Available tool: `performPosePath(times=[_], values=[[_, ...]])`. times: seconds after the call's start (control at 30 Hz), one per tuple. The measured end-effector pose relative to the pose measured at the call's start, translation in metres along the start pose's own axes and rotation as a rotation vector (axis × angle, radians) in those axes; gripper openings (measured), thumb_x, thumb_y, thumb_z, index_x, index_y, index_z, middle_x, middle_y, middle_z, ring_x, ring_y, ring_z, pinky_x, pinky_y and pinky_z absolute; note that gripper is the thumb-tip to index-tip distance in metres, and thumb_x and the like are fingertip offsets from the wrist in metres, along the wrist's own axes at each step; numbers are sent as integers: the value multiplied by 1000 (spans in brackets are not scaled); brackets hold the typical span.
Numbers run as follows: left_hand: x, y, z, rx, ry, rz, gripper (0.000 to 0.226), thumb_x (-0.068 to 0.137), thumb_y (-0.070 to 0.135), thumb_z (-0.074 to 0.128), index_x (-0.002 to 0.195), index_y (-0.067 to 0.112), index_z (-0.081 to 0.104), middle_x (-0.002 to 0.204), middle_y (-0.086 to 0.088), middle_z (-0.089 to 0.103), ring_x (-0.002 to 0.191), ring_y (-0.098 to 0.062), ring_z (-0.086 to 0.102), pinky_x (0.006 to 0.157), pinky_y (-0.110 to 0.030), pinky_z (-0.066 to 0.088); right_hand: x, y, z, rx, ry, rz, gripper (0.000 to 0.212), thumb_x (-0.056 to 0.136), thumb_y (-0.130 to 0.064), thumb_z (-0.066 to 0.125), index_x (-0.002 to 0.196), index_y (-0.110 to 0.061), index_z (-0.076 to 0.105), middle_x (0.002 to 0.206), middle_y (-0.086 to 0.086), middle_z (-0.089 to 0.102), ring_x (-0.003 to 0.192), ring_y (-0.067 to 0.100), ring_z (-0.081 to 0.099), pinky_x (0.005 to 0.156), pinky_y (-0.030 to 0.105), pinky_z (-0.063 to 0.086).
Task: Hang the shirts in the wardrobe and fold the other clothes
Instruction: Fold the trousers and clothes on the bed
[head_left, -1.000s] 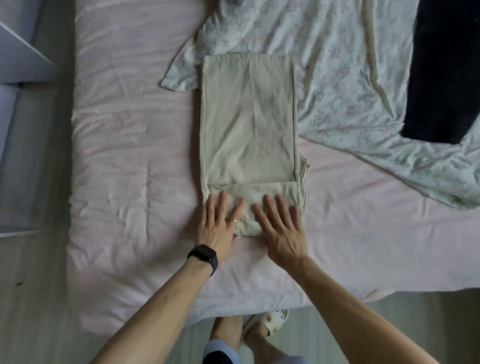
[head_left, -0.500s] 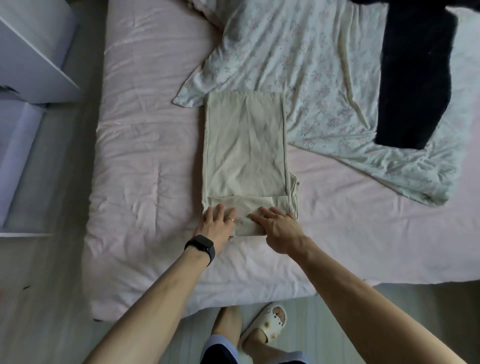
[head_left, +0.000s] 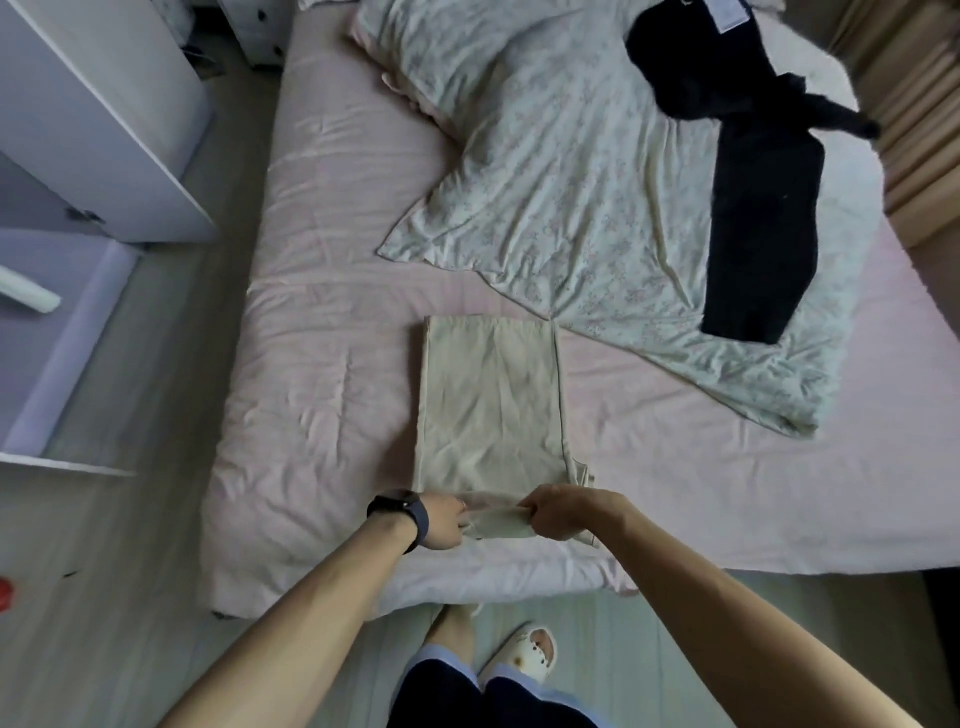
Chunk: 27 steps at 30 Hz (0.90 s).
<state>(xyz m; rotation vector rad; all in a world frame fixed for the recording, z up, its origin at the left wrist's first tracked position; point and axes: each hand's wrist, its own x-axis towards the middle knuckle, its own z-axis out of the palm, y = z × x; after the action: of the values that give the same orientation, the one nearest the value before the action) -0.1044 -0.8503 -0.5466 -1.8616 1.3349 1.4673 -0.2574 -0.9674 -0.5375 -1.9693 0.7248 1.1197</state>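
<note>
On the near half of a bed with a wrinkled pale pink sheet (head_left: 322, 364): one beige cotton garment (head_left: 488, 405), folded into a long flat rectangle that runs lengthwise away from the person. Its far right corner meets the lowest point of a white quilt with a small floral print (head_left: 571, 208). Layered edges show at its near right corner. Its near end is gathered up between the two hands.

Left hand (head_left: 441, 522): fingers curled tight round the left part of the near end. A thin ring (head_left: 462, 503) is on one finger and a dark wristwatch (head_left: 402, 514) on the wrist.

Right hand (head_left: 558, 514): fingers curled tight round the right part of the same end, knuckles up. The two hands are close together, with a short bunched strip of cloth between them.

Further items:
- black garment (head_left: 753, 234), long and spread out, lying on the quilt at the far right of the bed, well apart from the beige piece.
- white wardrobe door (head_left: 104, 119), standing open at far left beside the bed.
- white cylindrical object (head_left: 26, 291) on a pale shelf or drawer at the left edge; what it is cannot be told.
- white perforated slipper (head_left: 524, 654) on a foot on the grey wood-grain floor (head_left: 104, 597), just at the foot of the bed.
- beige pleated curtain (head_left: 914, 130) along the far right.
</note>
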Motion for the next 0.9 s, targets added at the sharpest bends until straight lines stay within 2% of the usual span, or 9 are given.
performPosePath(times=[0.07, 0.2, 0.23, 0.33, 0.43, 0.5, 0.6, 0.7, 0.9], values=[[-1, -2, -15, 10, -17, 14, 17, 98, 13, 50, 112, 8, 57, 98, -9, 55, 69, -18, 46, 60, -30, 35, 1, 2, -16, 34, 19, 0, 51, 92, -7, 36, 133, -21, 63, 130, 3, 65, 119, 23, 57, 91, 26, 41], [-1, -15, -63, -53, 22, 61, 35, 96, 23, 58, 129, 11, 55, 127, -12, 60, 113, -29, 56, 85, -32, 43, 11, 12, -63, 127, 179, 12, 45, 94, -16, 43, 134, -24, 63, 134, 1, 64, 124, 22, 56, 100, 26, 41], [4, -23, -78, -134, 84, 73, 34, 94, 27, 61, 124, 13, 58, 124, -9, 63, 112, -26, 57, 87, -29, 45, 18, 16, -78, 131, 251, 15, 42, 94, -18, 46, 131, -24, 65, 133, 2, 64, 123, 24, 57, 99, 27, 42], [18, -41, -116, -361, 321, 92, 15, 89, 35, 69, 94, 22, 63, 89, 8, 63, 91, -16, 57, 63, -11, 40, 33, 32, -110, 158, 519, 10, 22, 89, -23, 57, 108, -28, 68, 114, 8, 70, 108, 32, 63, 86, 34, 50], [44, -54, -158, -507, 541, 59, 47, 84, 45, 75, 122, 21, 63, 114, 3, 64, 110, -19, 61, 82, -20, 47, 57, 42, -140, 251, 737, 19, 4, 89, -28, 63, 92, -27, 62, 100, 7, 70, 98, 34, 64, 75, 37, 48], [66, -62, -179, -522, 658, 21, 65, 83, 47, 76, 137, 17, 55, 136, 1, 57, 126, -21, 55, 99, -27, 45, 72, 42, -154, 309, 852, 28, 15, 90, -25, 65, 103, -17, 62, 104, 10, 69, 100, 35, 62, 72, 35, 42], [101, -74, -192, -503, 709, -19, 59, 90, 41, 70, 140, 16, 53, 147, -3, 51, 134, -23, 48, 108, -31, 40, 90, 42, -163, 349, 934, 30, 25, 95, -11, 61, 120, -8, 62, 117, 15, 64, 109, 38, 56, 78, 35, 37], [130, -81, -194, -534, 749, -27, 49, 96, 31, 64, 140, 14, 51, 147, -6, 51, 136, -25, 45, 108, -30, 35, 117, 44, -168, 362, 998, 9, 26, 99, -12, 58, 124, -13, 67, 117, 10, 60, 108, 34, 52, 82, 38, 43], [173, -94, -201, -660, 876, 2, 34, 93, 19, 68, 123, 10, 55, 125, -13, 57, 116, -30, 54, 85, -24, 33, 185, 57, -171, 455, 1008, 118, 26, 102, -24, 48, 124, -21, 63, 117, 8, 56, 100, 31, 54, 79, 38, 48]])
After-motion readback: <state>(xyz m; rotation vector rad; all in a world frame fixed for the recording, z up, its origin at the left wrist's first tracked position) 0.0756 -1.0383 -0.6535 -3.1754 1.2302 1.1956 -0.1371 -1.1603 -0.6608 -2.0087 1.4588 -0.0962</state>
